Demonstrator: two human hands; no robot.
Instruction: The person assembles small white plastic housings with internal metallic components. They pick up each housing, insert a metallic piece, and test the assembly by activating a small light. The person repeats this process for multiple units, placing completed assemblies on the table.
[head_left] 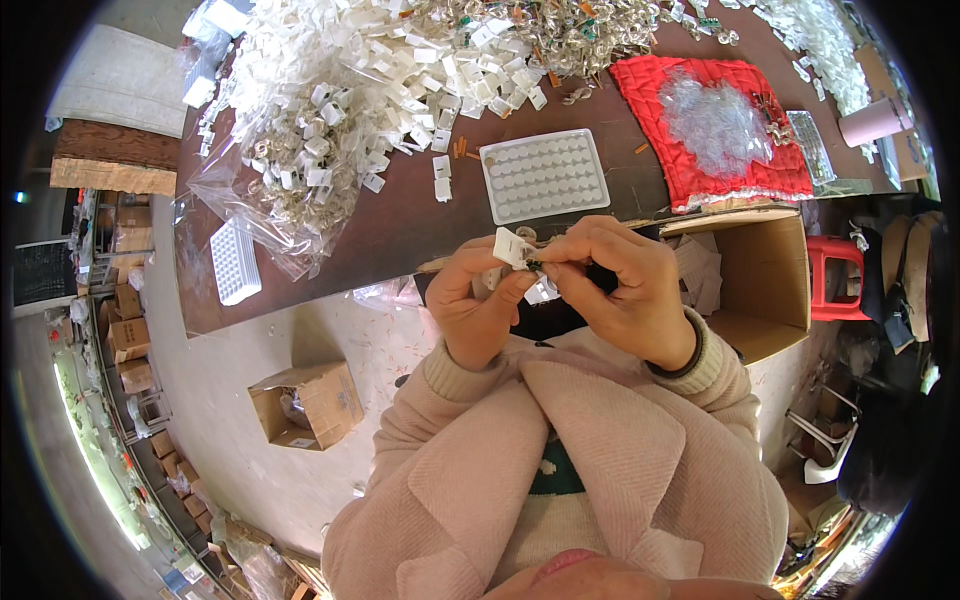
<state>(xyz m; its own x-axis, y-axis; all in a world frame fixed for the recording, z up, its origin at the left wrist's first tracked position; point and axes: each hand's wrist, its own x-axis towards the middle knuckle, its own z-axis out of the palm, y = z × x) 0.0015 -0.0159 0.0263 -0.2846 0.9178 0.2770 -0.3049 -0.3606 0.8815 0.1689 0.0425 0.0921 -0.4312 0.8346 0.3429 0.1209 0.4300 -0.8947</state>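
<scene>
Just past the table's front edge, both my hands meet over a small white square card [511, 248] with a dark slot in it. My left hand [474, 308] pinches the card between thumb and fingers. Close against it, my right hand [628, 288] has its thumb and index finger pressed together on a small dark and shiny piece [532, 262] at the card's edge. Fingertips cover most of that piece, so its kind cannot be made out. Beyond the hands on the table lies a white tray [600, 170] with rows of round hollows.
A big heap of white cards and transparent packaging [400, 75] covers the table's far left. To the right, a red quilted cloth [645, 95] bears a transparent plastic pile [715, 120]. An open cardboard box [765, 285] stands right, near a red stool [836, 280]; another box [325, 405] sits on the floor.
</scene>
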